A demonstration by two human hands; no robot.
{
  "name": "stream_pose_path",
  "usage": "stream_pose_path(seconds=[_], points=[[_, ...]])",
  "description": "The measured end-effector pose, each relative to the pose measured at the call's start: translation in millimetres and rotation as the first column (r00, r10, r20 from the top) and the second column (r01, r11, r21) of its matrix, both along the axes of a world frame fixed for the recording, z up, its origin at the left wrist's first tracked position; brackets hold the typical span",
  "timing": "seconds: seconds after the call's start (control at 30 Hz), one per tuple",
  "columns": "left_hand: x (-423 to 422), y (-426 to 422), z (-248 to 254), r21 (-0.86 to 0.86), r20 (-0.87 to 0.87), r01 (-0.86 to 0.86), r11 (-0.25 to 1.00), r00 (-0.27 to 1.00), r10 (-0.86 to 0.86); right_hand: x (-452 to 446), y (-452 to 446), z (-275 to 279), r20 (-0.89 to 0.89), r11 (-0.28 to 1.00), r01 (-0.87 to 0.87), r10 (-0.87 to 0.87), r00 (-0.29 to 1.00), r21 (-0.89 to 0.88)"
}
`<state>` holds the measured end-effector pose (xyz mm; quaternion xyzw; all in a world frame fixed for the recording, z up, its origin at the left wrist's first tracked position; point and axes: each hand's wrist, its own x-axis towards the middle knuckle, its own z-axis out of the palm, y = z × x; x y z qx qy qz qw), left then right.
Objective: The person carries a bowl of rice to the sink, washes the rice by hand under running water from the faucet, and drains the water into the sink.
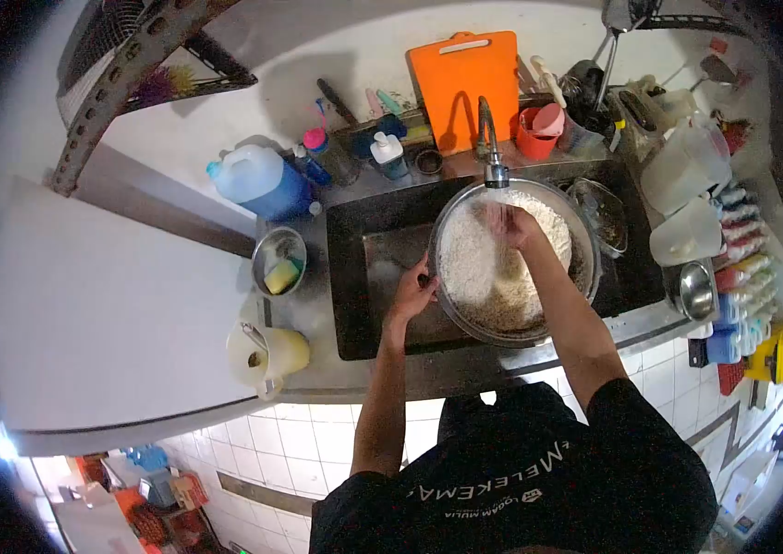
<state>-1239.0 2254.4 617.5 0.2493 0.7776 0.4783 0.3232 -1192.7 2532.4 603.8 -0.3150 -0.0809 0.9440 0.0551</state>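
Note:
A large round bowl [590,282] stands in the dark sink [352,305], filled with white grains and cloudy liquid. Over the bowl hangs the faucet [496,173], its mouth just above my right hand. My left hand [415,292] holds the bowl's left rim from outside, fingers wrapped against it. Inside the bowl, near the faucet, is my right hand [508,224]; its fingers are blurred and partly hidden in the white contents.
An orange cutting board [467,88] leans on the wall behind the faucet. Left are a blue jug [267,182], a metal bowl with a sponge [267,258] and a yellowish pitcher [285,353]. Plastic containers [687,166] and a small metal bowl [696,291] stand right.

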Motion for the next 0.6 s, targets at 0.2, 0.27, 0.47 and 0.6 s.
stream_pose_path(seconds=[0.2, 0.27, 0.47, 0.6], points=[[26.8, -9.8, -13.8, 0.119, 0.171, -0.276, 0.954, 0.952, 0.254, -17.4, 23.1, -15.9, 0.314, 0.547, -0.473, 0.362, 0.878, 0.691], [50.3, -11.5, -5.8, 0.097, 0.011, -0.257, 0.962, 0.966, 0.257, -6.1, 45.1, -4.0, 0.487, -0.443, -0.333, 0.299, 0.821, 0.832], [67.5, -3.8, -11.1, -0.021, 0.002, -0.260, 0.965, 0.966, 0.260, -6.2, 77.4, 67.8, 0.059, -0.071, -0.036, 0.344, 0.937, 0.997], [50.5, 8.2, 18.9, 0.041, 0.000, -0.151, 0.988, 0.989, 0.151, -26.1, 53.9, 93.9, 0.162, 0.068, -0.193, 0.325, 0.932, 0.979]])
